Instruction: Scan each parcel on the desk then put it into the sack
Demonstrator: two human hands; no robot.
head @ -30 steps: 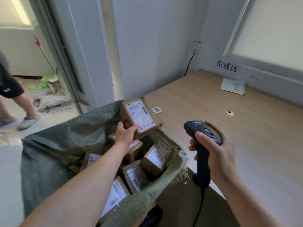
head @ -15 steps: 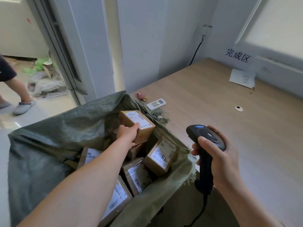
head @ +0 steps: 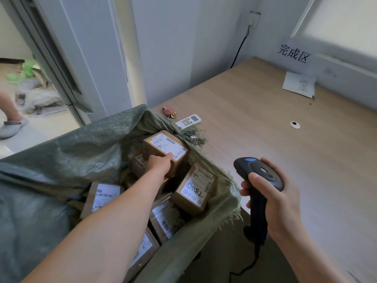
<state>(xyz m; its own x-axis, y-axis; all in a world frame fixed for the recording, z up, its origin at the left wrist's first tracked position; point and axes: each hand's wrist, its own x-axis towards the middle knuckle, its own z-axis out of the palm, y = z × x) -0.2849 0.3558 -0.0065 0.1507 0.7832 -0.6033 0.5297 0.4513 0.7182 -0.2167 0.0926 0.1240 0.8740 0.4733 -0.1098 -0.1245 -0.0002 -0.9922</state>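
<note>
Cardboard parcel [head: 163, 147] sits atop the pile [head: 190, 193] inside the green sack [head: 61, 156], left hand [head: 161, 163] gripping its near edge; right hand [head: 279, 205] is wrapped round the scanner [head: 259, 172]. Risk: perched high, the parcel may topple toward the frayed sack mouth by the counter [head: 265, 119] once released.

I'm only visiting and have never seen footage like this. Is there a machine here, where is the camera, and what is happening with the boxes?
No machine here: a person works with two bare hands, and the one camera sits on their head, looking forward and down. The left hand grips a labelled cardboard parcel in the mouth of the open green sack, above other parcels. The right hand holds a black corded scanner beside the wooden desk. On the desk lie a white remote control, a small red wrapper and a sheet of paper.
</note>
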